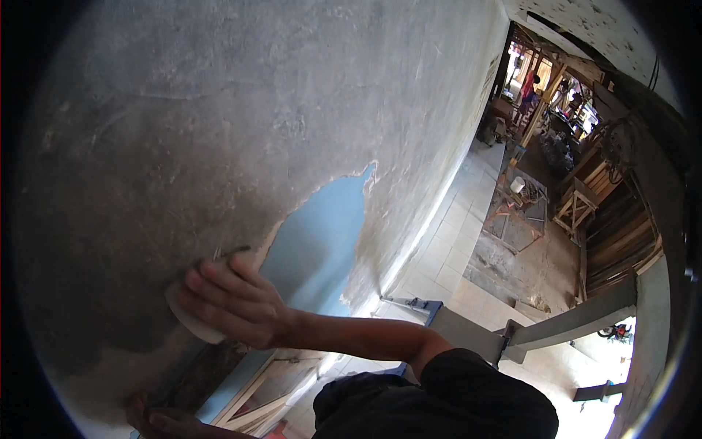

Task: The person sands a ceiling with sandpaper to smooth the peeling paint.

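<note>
My right hand (230,300) presses a pale, flat sanding pad (191,322) against a rough grey plastered wall (219,110), fingers spread over the pad. The pad sits at the left edge of a patch of bare blue paint (322,241) where the grey coat has come off. My right arm reaches in from a black sleeve (453,395) at the bottom. My left hand (157,423) shows only partly at the bottom left edge, lying against the lower wall. Whether it holds anything cannot be seen.
A tiled floor (453,227) runs along the wall toward a cluttered workshop with wooden frames and stools (578,205). A grey beam or bench (570,322) stands close to the right. A person in red (528,86) is far off.
</note>
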A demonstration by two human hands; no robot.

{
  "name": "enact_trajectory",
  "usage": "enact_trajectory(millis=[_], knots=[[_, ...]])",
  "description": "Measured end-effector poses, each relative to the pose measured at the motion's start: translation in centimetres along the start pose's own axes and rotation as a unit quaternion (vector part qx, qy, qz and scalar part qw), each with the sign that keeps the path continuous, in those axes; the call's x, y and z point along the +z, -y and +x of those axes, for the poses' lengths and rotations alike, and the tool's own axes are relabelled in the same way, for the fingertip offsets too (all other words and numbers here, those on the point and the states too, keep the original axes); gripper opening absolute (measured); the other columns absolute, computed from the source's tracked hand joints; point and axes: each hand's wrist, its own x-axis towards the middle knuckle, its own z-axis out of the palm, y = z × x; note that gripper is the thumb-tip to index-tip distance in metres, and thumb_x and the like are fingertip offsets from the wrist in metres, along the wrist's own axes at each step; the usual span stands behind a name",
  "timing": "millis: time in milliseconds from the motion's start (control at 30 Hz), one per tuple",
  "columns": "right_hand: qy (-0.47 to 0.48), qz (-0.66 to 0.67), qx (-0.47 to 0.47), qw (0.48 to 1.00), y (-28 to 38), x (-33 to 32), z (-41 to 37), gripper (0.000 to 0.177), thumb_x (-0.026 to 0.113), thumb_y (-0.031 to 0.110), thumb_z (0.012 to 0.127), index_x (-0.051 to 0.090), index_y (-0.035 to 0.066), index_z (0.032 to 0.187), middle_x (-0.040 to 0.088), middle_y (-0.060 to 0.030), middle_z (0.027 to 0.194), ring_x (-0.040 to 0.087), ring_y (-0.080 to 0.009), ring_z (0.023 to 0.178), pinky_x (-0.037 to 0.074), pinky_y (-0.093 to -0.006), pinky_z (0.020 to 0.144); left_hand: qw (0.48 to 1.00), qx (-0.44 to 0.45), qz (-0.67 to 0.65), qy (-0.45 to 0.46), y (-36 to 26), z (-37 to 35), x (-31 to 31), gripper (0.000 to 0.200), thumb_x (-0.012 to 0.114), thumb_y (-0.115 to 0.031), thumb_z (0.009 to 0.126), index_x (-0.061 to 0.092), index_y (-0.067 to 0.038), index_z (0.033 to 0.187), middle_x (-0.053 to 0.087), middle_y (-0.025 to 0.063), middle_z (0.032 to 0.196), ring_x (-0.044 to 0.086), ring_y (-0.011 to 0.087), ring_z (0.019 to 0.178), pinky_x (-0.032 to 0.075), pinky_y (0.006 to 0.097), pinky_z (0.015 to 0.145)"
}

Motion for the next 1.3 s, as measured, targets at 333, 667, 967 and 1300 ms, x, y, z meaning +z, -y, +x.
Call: enact_trajectory(millis=[333,667,967,1300], knots=[[0.030,-0.026,0.001,0.999,0.1,-0.6,0.3,0.035,0.064,0.013,0.081,0.064,0.006,0.115,0.058,-0.0143,0.125,0.053,-0.0275,0.118,0.046,-0.0429,0.088,0.999,0.030,0.007,0.010,1.0,0.1,-0.2,0.037,0.042,-0.021,0.097,0.059,0.010,0.108,0.061,0.0217,0.107,0.060,0.0322,0.098,0.046,0.0399,0.090],[0.081,-0.010,-0.022,0.996,-0.8,0.3,-4.2,0.042,0.067,0.020,0.079,0.062,0.010,0.120,0.054,-0.0131,0.130,0.051,-0.0296,0.119,0.044,-0.0460,0.090,0.994,0.081,-0.048,0.049,1.8,0.0,-0.8,0.037,0.042,-0.022,0.096,0.060,0.009,0.106,0.063,0.0215,0.103,0.060,0.0315,0.097,0.046,0.0404,0.089],[0.062,-0.030,-0.011,0.998,0.0,1.8,-5.9,0.041,0.055,0.018,0.088,0.054,0.004,0.126,0.049,-0.0140,0.136,0.045,-0.0284,0.127,0.043,-0.0458,0.097,0.997,0.062,0.029,0.032,1.5,-0.2,-1.1,0.040,0.039,-0.024,0.098,0.058,0.010,0.105,0.063,0.0216,0.100,0.062,0.0334,0.091,0.048,0.0410,0.085],[0.003,-0.041,0.038,0.998,-0.5,0.8,-0.5,0.033,0.066,0.017,0.082,0.066,0.012,0.114,0.057,-0.0074,0.126,0.053,-0.0242,0.113,0.043,-0.0439,0.086,0.999,0.042,-0.020,0.028,1.2,0.0,-0.9,0.041,0.037,-0.024,0.099,0.056,0.012,0.105,0.061,0.0241,0.097,0.061,0.0353,0.090,0.049,0.0438,0.084]])
